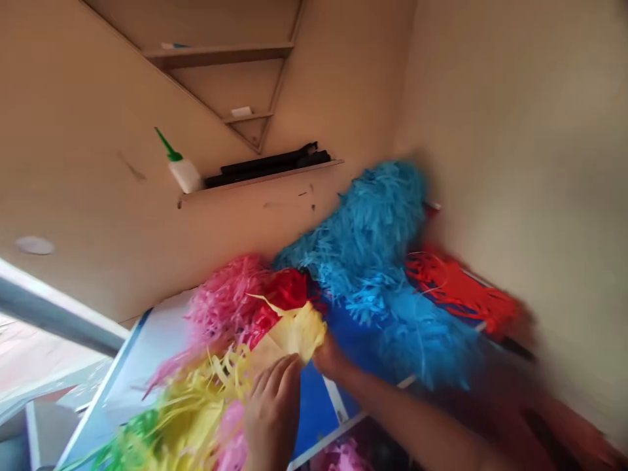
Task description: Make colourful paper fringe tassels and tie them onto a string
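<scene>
- Up on the plain wall (353, 78), a triangular frame of shelves (220, 57), point down, with a small white block (241, 112) on its lowest ledge.
- Below that, a narrow shelf (294, 172) carrying long black objects (267, 165), too blurred for me to name.
- At its left end, a white bottle (185, 175) with a green nozzle, leaning.
- In the corner, a heap of blue fringe (383, 203).
- Beside it, red strips (461, 294).

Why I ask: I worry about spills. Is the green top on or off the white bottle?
On: the green top sits on the white bottle, pointing up; whether it is sealed, I cannot tell.
</scene>
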`<state>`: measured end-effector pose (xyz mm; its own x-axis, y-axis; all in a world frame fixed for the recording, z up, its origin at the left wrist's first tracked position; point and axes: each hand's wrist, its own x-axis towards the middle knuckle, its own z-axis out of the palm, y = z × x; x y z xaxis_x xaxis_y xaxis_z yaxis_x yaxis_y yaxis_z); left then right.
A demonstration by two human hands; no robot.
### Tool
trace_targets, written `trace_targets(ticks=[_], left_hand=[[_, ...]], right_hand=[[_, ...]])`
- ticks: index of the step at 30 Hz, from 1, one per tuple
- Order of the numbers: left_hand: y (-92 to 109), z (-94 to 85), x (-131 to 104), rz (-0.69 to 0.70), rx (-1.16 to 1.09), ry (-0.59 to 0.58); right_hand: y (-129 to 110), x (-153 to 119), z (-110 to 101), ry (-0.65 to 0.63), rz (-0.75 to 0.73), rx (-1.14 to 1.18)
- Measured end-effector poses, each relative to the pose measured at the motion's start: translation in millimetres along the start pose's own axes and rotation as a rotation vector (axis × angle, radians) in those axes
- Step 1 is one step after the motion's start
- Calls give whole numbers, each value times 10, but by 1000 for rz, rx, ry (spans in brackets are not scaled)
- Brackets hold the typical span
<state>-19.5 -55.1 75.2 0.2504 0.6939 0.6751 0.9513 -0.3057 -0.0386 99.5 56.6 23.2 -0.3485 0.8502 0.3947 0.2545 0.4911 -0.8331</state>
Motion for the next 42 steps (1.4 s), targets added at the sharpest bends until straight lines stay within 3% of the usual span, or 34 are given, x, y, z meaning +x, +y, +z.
trace_targets(ticks=[3, 5, 7, 8, 9, 10, 12, 13, 16, 19, 23, 27, 29, 31, 33, 34, 35, 38, 40, 42], left_hand=[[275, 523, -254, -29, -78, -88], [448, 809, -410, -53, -93, -181], [587, 997, -525, -60, -110, -243], [640, 1054, -560, -68, -123, -264], [683, 1089, -577, -76, -143, -282], [716, 1109, -581, -85, -164, -298], [758, 1120, -567, -86, -211, -329], [767, 1121, -563, -73, -231, -342], [744, 1132, -629, -57, -235, -365], [672, 1155, -800, -74, -187, -354], [649, 1166, -950, -154, -150, -370], [718, 1107, -880, -184, -140, -508], [748, 1063, -826, -186, -137, -569], [770, 1030, -791, -228, -132, -577], [784, 1012, -772, -255, -141, -565], [786, 1007, -764, -258, -146, -561], [783, 1003, -754, -259, -151, -558], [723, 981, -719, -252, -182, -570], [632, 938, -698, -244, -216, -605], [515, 861, -683, -259, -230, -667]], right_hand=[[458, -203, -879, 145, 121, -102], [635, -411, -1390, 242, 186, -175], [674, -658, -1678, 386, 225, -270], [648, -787, -1712, 437, 202, -330], [600, -912, -1675, 434, 125, -409], [539, -1021, -1578, 321, 6, -460], [420, -1160, -1285, -77, -208, -465], [380, -1178, -1137, -237, -243, -447], [374, -1053, -904, -487, -159, -426], [461, -836, -1036, -616, -96, -456], [448, -683, -1261, -596, 62, -554], [340, -672, -1100, -659, -130, -374], [354, -625, -993, -673, -146, -334], [403, -554, -965, -479, 13, -481], [439, -522, -999, -166, 177, -651], [442, -538, -1018, -72, 179, -679], [437, -577, -1027, -65, 118, -661], [440, -771, -978, -383, -188, -448], [498, -880, -922, -522, -224, -367], [579, -922, -894, -528, -168, -368]])
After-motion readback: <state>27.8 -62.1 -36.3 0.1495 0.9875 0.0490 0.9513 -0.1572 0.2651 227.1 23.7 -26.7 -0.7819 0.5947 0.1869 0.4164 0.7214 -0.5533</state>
